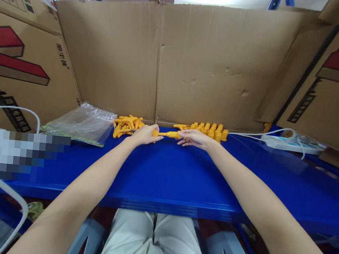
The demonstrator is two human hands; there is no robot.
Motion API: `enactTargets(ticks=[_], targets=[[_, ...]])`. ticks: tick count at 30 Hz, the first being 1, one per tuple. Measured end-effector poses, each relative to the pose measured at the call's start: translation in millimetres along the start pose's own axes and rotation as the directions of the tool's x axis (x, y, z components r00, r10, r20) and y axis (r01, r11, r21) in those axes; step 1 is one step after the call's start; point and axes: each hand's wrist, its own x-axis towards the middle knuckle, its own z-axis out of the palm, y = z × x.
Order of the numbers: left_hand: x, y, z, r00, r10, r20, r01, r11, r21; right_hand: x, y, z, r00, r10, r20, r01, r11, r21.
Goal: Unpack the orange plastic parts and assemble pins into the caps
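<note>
Left hand (145, 134) and right hand (194, 138) grasp opposite ends of a yellow plastic piece (169, 134) (ribbed stem (162, 134) leftward, thicker barrel (173, 135) rightward), long axis sideways.

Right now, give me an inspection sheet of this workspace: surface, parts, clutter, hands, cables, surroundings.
Surface: blue tabletop, parts lying toward the back.
Parts: one ribbed yellow piece in hand; branched yellow pile at left, clustered yellow pieces at right.
Clutter: clear plastic bag left of the pile.
Hands: left hand grips one end of the piece; right hand holds the other.
Cables: white cables at both sides; white power strip at right.
Surroundings: cardboard behind and at both sides.
</note>
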Motion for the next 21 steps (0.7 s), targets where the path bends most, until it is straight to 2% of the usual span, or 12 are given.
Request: enactTargets(ticks=[8, 21], targets=[[-0.1, 0.8, -0.9, 1.0, 0.015, 0.006, -0.015, 0.998, 0.064, -6.0, -6.1, 7.0, 0.999, 0.022, -0.038, -0.022, 1.0, 0.01], [-1.8, 4.9, -4.6, 0.999, -0.002, 0.042, -0.001, 0.997, 0.071, -4.0, -5.2, 7.8, 1.0, 0.017, -0.022, -0.017, 1.0, 0.027]])
